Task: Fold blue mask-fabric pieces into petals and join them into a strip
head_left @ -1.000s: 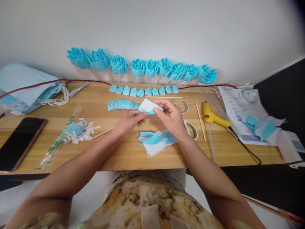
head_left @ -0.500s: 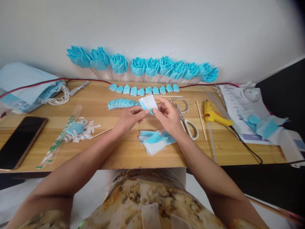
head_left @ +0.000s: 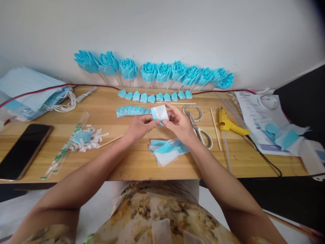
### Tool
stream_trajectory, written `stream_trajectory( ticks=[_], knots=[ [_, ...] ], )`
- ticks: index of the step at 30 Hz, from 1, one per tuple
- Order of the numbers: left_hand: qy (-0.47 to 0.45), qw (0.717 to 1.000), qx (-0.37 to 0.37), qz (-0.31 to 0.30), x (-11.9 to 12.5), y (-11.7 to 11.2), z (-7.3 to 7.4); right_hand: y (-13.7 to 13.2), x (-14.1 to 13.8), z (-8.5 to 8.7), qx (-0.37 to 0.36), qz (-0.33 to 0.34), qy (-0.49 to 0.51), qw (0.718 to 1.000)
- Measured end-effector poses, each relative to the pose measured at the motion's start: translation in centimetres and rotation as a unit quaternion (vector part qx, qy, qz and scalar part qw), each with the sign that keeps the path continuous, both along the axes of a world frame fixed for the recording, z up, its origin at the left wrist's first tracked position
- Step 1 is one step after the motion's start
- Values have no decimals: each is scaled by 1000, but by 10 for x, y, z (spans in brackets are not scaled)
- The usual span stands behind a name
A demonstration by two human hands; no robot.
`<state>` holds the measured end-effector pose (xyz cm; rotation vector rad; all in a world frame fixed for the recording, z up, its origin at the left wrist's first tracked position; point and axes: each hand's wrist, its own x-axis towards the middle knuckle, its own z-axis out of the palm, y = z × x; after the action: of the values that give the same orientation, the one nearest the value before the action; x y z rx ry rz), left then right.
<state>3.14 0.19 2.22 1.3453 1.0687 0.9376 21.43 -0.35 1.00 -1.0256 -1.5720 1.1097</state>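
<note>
My left hand (head_left: 139,127) and my right hand (head_left: 179,124) meet over the middle of the wooden table (head_left: 127,162). Both pinch one small paper piece (head_left: 159,113), white on the side facing me with a blue edge at its left. Just below the hands lies a loose stack of blue and white paper pieces (head_left: 166,151). Behind the hands sits a fanned row of folded blue petals (head_left: 132,110), and farther back a second, spaced row of blue petals (head_left: 154,96).
Several blue paper flowers (head_left: 157,72) lean on the wall. Scissors (head_left: 199,129), thin wooden sticks (head_left: 215,128) and a yellow glue gun (head_left: 230,124) lie to the right. A black phone (head_left: 24,149), a plastic sleeve with paper scraps (head_left: 83,138) and a bag (head_left: 27,93) sit left.
The paper piece has been turned between my fingers from a slanted, flatter hold to a squarer one facing me. My hands drew slightly closer together.
</note>
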Motion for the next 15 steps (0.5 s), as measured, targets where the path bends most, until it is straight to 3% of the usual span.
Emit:
stream_trajectory(
  ticks=[9, 15],
  knots=[
    [-36, 999, 3, -1, -1, 2, 0, 2, 1, -4, -23, 7, 39, 999],
    [-70, 997, -25, 39, -1, 3, -1, -1, 9, 6, -14, -84, 23, 996]
  ],
)
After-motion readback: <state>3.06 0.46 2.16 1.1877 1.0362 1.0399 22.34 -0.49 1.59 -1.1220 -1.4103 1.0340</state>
